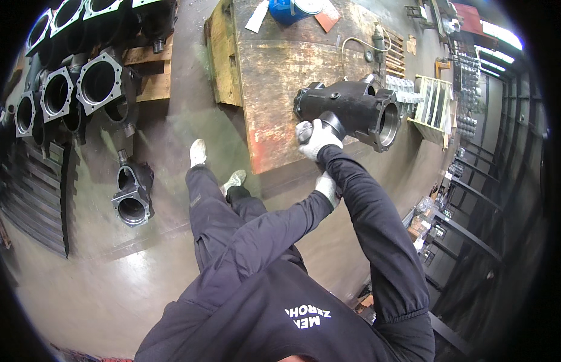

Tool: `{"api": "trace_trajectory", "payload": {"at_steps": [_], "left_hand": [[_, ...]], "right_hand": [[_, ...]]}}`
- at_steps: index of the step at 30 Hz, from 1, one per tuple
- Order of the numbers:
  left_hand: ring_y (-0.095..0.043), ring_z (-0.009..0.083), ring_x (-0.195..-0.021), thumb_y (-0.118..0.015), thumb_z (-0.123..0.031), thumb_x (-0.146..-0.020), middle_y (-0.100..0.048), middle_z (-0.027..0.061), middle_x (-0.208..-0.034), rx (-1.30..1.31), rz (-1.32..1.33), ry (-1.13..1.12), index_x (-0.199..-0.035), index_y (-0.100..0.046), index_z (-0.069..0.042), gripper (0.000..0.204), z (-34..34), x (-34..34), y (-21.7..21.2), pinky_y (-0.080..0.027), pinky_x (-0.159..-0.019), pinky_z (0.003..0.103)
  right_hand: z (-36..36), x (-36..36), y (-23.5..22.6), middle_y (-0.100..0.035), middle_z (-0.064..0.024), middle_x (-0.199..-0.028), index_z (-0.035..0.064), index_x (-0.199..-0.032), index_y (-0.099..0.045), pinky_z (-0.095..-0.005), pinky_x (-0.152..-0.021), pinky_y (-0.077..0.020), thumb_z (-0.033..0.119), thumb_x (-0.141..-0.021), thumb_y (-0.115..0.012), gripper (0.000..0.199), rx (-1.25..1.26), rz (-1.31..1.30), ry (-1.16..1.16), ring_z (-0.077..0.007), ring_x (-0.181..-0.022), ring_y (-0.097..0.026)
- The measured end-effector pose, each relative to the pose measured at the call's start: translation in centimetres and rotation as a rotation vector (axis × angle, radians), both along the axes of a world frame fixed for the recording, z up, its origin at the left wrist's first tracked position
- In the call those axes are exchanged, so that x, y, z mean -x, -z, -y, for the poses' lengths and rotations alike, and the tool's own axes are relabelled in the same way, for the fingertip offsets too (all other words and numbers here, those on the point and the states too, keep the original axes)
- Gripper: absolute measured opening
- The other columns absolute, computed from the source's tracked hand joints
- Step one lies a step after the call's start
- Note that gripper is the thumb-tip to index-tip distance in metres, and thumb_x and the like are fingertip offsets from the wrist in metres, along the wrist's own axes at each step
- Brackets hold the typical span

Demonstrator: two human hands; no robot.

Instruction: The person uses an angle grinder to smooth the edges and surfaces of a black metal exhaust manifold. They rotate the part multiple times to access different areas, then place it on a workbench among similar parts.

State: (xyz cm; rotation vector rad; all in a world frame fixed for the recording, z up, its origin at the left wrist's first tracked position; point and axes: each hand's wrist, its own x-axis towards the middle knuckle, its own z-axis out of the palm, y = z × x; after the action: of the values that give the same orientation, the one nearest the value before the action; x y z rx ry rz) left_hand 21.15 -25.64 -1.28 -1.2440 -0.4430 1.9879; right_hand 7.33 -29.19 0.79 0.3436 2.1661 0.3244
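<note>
A large black metal casting, a hollow pipe-like housing with a wide flanged bore facing right, lies on its side on a worn wooden tabletop. My right hand, in a white glove, is closed around the short round stub on the casting's near side. Just below it, my left hand, also gloved in white, is close to my right forearm and partly hidden by it. Its fingers do not show clearly, and I cannot tell if they hold anything.
Several similar black castings stand on wooden pallets at the left, and one sits alone on the floor. Dark slatted metal lies below them. A blue bucket stands on the table's far end. A pale wooden crate is at right.
</note>
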Motion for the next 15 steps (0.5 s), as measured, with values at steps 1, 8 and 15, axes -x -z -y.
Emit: {"api": "trace_trajectory", "payload": {"at_steps": [1, 8, 15], "left_hand": [[-0.069, 0.0176, -0.081, -0.061, -0.034, -0.097, -0.073, 0.0032, -0.095, -0.019, -0.033, -0.037, -0.107, -0.066, -0.012, 0.025, 0.6, -0.5, 0.0, -0.056, -0.069, 0.034], [-0.069, 0.0175, -0.077, -0.062, -0.038, -0.097, -0.073, 0.0005, -0.093, -0.031, -0.076, 0.040, -0.107, -0.066, -0.015, 0.026, -0.2, 0.6, 1.2, -0.056, -0.066, 0.034], [-0.067, 0.0193, -0.071, -0.058, -0.030, -0.097, -0.071, 0.0032, -0.090, 0.106, -0.121, 0.059, -0.107, -0.065, -0.012, 0.021, 3.3, -3.3, 1.7, -0.055, -0.059, 0.036]], "right_hand": [[0.4, -0.4, 0.3, -0.062, -0.0284, -0.123, 0.0080, -0.142, -0.031, -0.0494, -0.100, -0.0481, 0.044, -0.077, -0.073, 0.086, 0.008, 0.025, 0.007, -0.0447, -0.114, -0.063], [-0.8, 1.1, -0.5, -0.064, -0.0239, -0.123, 0.0093, -0.140, -0.031, -0.0462, -0.095, -0.0512, 0.040, -0.076, -0.074, 0.083, 0.018, -0.079, 0.094, -0.0371, -0.114, -0.065], [0.7, -3.0, 1.3, -0.064, -0.0256, -0.122, 0.0091, -0.142, -0.033, -0.0469, -0.097, -0.0509, 0.041, -0.076, -0.073, 0.084, 0.093, -0.091, 0.124, -0.0408, -0.113, -0.065]]}}
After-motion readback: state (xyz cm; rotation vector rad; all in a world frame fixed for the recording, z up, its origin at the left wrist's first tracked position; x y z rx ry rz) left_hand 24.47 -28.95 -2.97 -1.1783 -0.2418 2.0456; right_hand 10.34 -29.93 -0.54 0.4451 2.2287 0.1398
